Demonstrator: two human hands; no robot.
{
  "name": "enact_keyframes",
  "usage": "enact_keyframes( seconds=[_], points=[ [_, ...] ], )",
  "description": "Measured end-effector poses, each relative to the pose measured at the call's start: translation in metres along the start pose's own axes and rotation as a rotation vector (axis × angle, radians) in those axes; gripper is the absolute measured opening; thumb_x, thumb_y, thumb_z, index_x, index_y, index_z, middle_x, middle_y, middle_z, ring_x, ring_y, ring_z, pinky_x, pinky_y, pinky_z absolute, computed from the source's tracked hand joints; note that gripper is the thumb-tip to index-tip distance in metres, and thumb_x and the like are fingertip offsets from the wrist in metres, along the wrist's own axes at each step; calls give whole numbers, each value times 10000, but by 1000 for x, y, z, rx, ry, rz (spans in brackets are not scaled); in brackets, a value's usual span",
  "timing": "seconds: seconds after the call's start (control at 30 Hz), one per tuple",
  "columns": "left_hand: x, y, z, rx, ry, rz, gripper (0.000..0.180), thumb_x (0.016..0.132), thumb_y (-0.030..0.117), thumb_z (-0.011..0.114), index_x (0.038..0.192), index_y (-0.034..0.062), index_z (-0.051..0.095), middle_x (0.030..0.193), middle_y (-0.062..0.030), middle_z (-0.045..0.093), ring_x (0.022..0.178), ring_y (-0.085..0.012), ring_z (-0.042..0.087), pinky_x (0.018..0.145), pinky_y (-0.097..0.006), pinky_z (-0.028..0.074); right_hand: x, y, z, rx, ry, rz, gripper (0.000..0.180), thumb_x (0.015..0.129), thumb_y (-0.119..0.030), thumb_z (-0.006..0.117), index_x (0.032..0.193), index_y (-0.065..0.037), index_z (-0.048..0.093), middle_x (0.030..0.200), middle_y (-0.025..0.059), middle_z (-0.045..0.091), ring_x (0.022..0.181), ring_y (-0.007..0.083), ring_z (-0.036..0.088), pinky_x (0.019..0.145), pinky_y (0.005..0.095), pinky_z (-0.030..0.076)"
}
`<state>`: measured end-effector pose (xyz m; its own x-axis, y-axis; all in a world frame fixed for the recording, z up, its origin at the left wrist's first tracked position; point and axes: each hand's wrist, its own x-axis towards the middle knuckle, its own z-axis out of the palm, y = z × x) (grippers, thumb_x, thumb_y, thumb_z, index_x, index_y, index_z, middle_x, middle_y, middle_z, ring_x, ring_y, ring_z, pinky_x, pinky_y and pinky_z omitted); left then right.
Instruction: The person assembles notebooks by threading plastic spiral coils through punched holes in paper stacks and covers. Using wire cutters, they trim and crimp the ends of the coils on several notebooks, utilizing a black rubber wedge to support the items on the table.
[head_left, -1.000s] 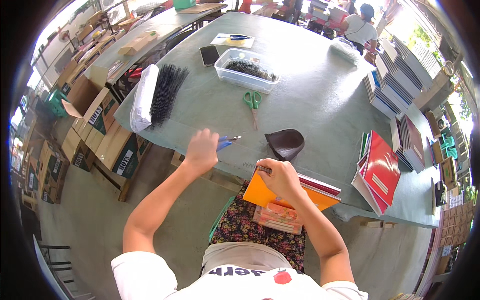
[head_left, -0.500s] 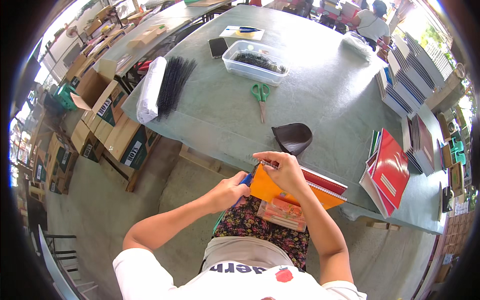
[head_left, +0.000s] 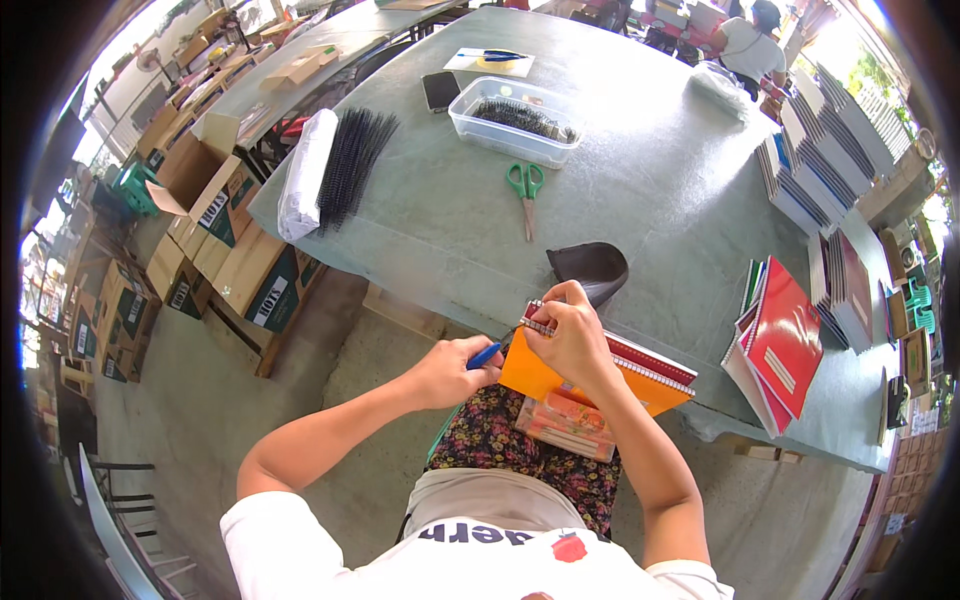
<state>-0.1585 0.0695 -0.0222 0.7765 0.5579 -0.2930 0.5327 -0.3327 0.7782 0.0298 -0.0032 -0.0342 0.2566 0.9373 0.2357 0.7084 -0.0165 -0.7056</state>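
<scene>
Left hand [head_left: 445, 372] was closed round a blue-handled tool [head_left: 484, 355], tip pointing at the spiral notebook [head_left: 640, 365]; right hand [head_left: 572, 335] pinched the notebook's coil end, fingers curled shut on it. Notebook lay w/ an orange cover [head_left: 540, 378] under it, at the near edge of the worktop [head_left: 640, 180] & partly over the person's lap, where a patterned cloth and a small orange packet [head_left: 565, 420] sat. Just beyond the hands: a dark curved scoop-like thing [head_left: 590, 268], then green-handled scissors [head_left: 525, 190], then a clear plastic tub [head_left: 515, 122] holding black binding coils. Further back a dark phone [head_left: 440, 90] & a sheet w/ a blue pen [head_left: 490, 60]. Left edge of worktop: a bunch of black comb bindings [head_left: 352, 165] beside a white wrapped bundle [head_left: 305, 175]. Right side: red-covered notebooks [head_left: 785, 345] fanned out near the edge, taller stacks of books [head_left: 815, 160] behind. Worktop was grey-green, matte, large. Floor was bare concrete; cardboard boxes [head_left: 225, 250] stood stacked at left beside a second long table [head_left: 300, 70]. Another person [head_left: 745, 40] sat at the far end. Strong daylight at the room's edges.
</scene>
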Motion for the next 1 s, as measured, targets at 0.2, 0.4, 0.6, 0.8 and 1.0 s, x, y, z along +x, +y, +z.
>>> enact_keyframes(
  seconds=[0.2, 0.4, 0.6, 0.8, 1.0],
  points=[
    [1, -4, 1, -1284, -479, -422, 316, 919, 238, 489, 1135, 7, 478, 884, -116, 590, 749, -216, 581, 713, -384, 479, -1, -11, 6, -43, -25, 61, 163, 691, -117, 681, 742, 33, 641, 1005, 125, 535, 809, 298, 607, 705, 371, 501],
    [9, -27, -7, -393, -325, -167, 237, 872, 261, 596, 960, 56, 519, 736, -4, 506, 633, -112, 457, 598, -260, 409, 0, -2, 4, -6, -28, -14, 148, 703, -109, 671, 770, 22, 660, 964, 120, 542, 812, 291, 605, 723, 370, 505],
    [46, 14, -10, -382, 64, 164, 161, 843, 176, 628, 875, 27, 576, 738, 6, 572, 690, -101, 509, 656, -282, 438, -19, -3, 6, -11, -64, -228, 147, 718, -68, 667, 852, -6, 661, 993, 125, 562, 861, 264, 602, 739, 343, 514],
    [138, 36, -61, -76, 250, 370, 120, 840, 152, 605, 841, 34, 579, 693, -17, 558, 648, -89, 491, 589, -277, 422, -69, -6, -59, -361, -88, -96, 348, 696, -66, 638, 1044, -68, 620, 1000, 98, 610, 907, 247, 608, 819, 333, 491],
    [221, 33, -129, 154, 822, 371, 324, 796, 314, 650, 873, 5, 587, 788, -174, 621, 704, -333, 596, 674, -424, 477, -133, 38, -191, 39, 464, 243, 149, 867, -128, 580, 956, -21, 632, 877, 18, 621, 839, 115, 574, 729, 272, 456]
  ],
)
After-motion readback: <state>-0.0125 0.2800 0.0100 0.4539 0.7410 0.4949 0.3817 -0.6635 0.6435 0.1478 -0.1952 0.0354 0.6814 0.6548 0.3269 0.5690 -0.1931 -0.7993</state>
